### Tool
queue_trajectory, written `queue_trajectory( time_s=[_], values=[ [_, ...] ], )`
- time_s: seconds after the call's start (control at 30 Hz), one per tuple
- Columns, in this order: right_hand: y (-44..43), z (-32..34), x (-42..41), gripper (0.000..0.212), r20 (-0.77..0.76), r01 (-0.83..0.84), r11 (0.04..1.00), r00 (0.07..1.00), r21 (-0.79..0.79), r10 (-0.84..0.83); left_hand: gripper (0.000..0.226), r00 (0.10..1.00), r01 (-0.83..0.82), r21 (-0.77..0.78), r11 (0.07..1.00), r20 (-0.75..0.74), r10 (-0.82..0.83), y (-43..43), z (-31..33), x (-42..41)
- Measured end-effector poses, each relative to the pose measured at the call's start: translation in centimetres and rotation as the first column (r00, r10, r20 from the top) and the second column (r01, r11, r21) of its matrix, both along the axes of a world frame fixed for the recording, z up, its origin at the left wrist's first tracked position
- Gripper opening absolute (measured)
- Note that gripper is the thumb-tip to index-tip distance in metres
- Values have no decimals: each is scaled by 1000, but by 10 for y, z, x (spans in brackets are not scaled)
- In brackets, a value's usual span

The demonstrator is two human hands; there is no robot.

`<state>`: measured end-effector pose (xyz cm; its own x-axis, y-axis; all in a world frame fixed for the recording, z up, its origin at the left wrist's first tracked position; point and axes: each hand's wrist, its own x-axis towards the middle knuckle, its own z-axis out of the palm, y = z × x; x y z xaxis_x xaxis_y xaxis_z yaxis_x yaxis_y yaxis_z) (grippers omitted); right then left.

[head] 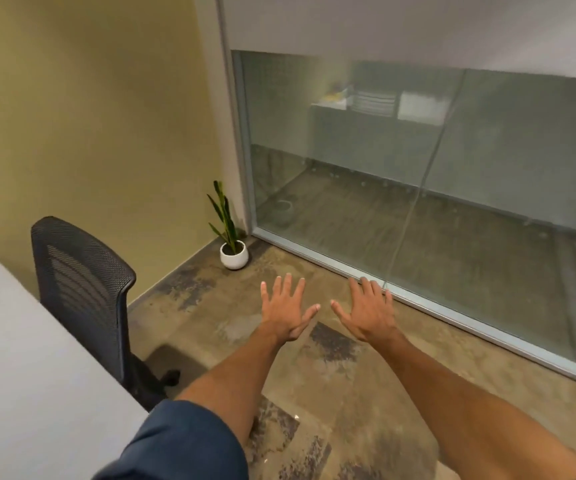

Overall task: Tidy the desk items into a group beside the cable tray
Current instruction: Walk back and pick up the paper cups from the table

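Observation:
My left hand (285,311) and my right hand (369,313) are stretched out in front of me over the floor, palms down, fingers spread, holding nothing. They hover side by side, a small gap between the thumbs. A white desk (20,358) fills the lower left; the part of its top that shows is bare. No desk items and no cable tray are in view.
A black mesh office chair (85,289) stands against the desk's right edge. A small potted plant (233,249) in a white pot sits in the corner by the yellow wall. A glass partition (418,188) with a metal floor rail runs along the right. Mottled floor lies below my arms.

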<state>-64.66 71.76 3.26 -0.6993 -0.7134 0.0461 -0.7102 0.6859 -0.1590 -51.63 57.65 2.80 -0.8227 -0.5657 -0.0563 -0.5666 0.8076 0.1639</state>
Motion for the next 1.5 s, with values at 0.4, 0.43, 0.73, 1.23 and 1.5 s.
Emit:
queue_trajectory(
  time_s=[0.4,0.43,0.73,1.23,1.5],
  values=[
    [-215,8,-105,75,-21,-258,965,966,-40,257,76,976,-215,-60,975,24,217,-175,16,-71],
    [-240,9,-112,75,-28,-280,959,960,-44,279,76,971,-239,-61,969,12,240,-196,14,-74],
    [-448,25,-134,76,-1,-458,888,889,-35,458,77,895,-446,-55,893,-14,446,-373,22,-75],
    [-737,19,-63,77,91,-829,559,557,-2,826,78,572,-807,-138,573,57,819,-569,25,-1],
    [-832,46,19,74,64,-959,280,277,-41,959,77,340,-919,-213,332,-4,940,-614,55,63]
  ],
)
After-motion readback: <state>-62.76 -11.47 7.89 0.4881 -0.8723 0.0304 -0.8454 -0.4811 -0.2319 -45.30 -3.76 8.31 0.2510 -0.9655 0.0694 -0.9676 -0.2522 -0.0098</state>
